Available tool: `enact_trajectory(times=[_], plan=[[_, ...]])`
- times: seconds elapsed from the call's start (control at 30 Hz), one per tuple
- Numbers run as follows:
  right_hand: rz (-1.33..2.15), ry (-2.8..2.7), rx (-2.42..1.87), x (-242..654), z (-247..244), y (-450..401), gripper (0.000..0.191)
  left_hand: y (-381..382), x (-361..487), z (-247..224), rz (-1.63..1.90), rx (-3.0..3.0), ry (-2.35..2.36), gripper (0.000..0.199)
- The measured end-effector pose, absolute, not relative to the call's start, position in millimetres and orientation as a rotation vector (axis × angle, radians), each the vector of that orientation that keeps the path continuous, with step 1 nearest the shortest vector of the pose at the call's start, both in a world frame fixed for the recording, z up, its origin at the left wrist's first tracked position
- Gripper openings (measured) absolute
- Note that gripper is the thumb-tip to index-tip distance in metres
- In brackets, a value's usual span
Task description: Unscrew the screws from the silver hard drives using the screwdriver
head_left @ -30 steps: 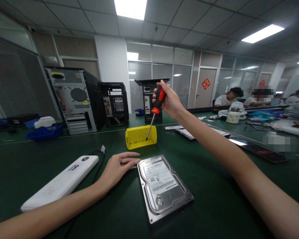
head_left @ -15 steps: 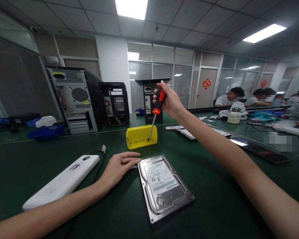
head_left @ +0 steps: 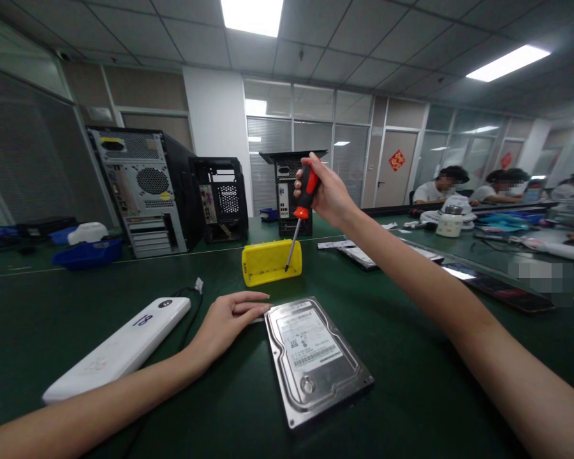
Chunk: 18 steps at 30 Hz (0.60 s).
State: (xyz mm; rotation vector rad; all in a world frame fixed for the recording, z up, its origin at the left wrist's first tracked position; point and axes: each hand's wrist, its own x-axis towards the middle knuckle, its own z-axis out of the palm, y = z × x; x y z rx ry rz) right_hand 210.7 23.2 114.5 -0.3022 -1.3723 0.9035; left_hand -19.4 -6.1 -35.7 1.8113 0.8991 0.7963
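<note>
My right hand is closed round the red and black handle of a screwdriver. The shaft points down into a yellow plastic tray with small dark bits along its lower inside, and the tip is at the tray's right part. A silver hard drive with a white label lies flat in front of me. Beside its far left corner, my left hand rests on the table with fingers stretched out, the thumb end at the drive's edge. A thin pale piece shows under the thumb; I cannot make out what it is.
A white power bank marked 18 lies left, with a black cable. Computer cases stand at the back. Blue trays sit far left. Right of the tray are another drive and a phone. Several people sit far right.
</note>
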Motion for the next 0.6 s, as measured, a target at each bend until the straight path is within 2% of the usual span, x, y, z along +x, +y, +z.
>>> enact_trajectory(times=[0.6], plan=[[0.796,-1.407,-0.372,212.2,118.1,20.2,0.045,-7.2,-19.9,-34.5,0.800,1.824,0.909,0.038]])
